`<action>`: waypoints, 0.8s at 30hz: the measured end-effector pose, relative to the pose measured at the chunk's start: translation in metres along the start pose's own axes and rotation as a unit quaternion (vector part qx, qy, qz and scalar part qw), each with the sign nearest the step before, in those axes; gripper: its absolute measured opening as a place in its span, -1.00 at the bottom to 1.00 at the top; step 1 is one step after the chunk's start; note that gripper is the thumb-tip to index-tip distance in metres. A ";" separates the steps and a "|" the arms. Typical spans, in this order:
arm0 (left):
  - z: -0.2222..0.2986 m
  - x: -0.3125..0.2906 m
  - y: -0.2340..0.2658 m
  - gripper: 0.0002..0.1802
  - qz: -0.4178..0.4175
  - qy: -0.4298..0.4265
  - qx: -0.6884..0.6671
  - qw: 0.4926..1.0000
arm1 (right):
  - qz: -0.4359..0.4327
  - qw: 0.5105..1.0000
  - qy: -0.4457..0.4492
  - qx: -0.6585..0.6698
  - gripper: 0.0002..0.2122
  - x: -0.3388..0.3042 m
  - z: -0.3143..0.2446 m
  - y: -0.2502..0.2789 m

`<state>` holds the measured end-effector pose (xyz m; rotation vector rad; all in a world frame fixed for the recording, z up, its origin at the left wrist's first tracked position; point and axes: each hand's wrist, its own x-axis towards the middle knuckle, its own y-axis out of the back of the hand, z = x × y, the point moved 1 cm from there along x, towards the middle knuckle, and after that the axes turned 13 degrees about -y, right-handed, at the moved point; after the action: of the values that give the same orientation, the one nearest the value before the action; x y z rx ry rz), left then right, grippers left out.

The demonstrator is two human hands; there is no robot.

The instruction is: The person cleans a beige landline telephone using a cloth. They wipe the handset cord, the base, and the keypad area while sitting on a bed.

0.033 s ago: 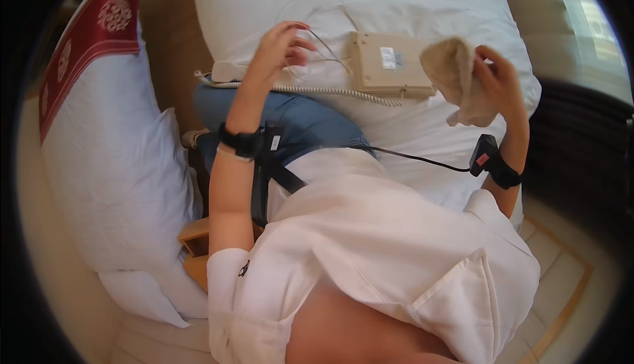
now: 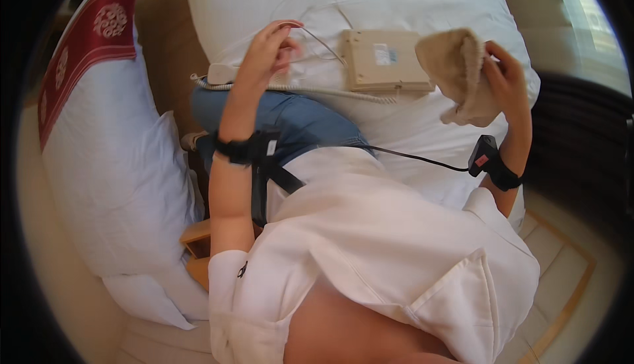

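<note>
From my head camera, the beige cloth (image 2: 456,73) at two o'clock had just turned and spread a little as my right hand (image 2: 507,77) pinched its edge, so I guessed I had more cloth to use. My left hand (image 2: 272,48), at eleven o'clock, had bent fingers by a thin cord (image 2: 323,45) near the phone (image 2: 386,73) at one o'clock, but I couldn't tell if they gripped it.

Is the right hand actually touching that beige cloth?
Touching: the head view shows the right hand with its fingers against the right edge of the beige cloth, no gap between.
</note>
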<state>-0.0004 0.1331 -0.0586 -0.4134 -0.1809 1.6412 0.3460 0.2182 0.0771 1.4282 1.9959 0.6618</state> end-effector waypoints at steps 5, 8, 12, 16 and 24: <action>0.088 -0.054 0.008 -0.65 0.113 -0.265 -0.035 0.957 | -0.005 0.997 -0.043 0.065 -0.80 -0.020 0.003 0.000; 0.150 -0.083 0.023 -0.80 0.244 -0.431 -0.032 0.868 | -0.086 0.993 -0.082 -0.021 -0.74 0.003 0.035 -0.026; 0.198 -0.116 0.025 -0.72 0.397 -0.479 0.284 0.730 | -0.277 0.909 -0.266 0.165 -0.63 -0.008 0.053 -0.083; 0.219 -0.172 0.030 -0.75 0.385 -0.465 0.316 0.732 | -0.329 0.649 -0.312 0.611 -0.72 -0.001 0.121 -0.149; 0.227 -0.226 0.028 -0.84 0.339 -0.469 0.211 0.788 | 0.059 0.447 -0.276 0.849 -0.68 0.014 0.147 -0.171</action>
<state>-0.0955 -0.0643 0.1765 0.8298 -0.4234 2.4112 0.3345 0.1883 -0.1467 2.0726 1.4864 -2.2554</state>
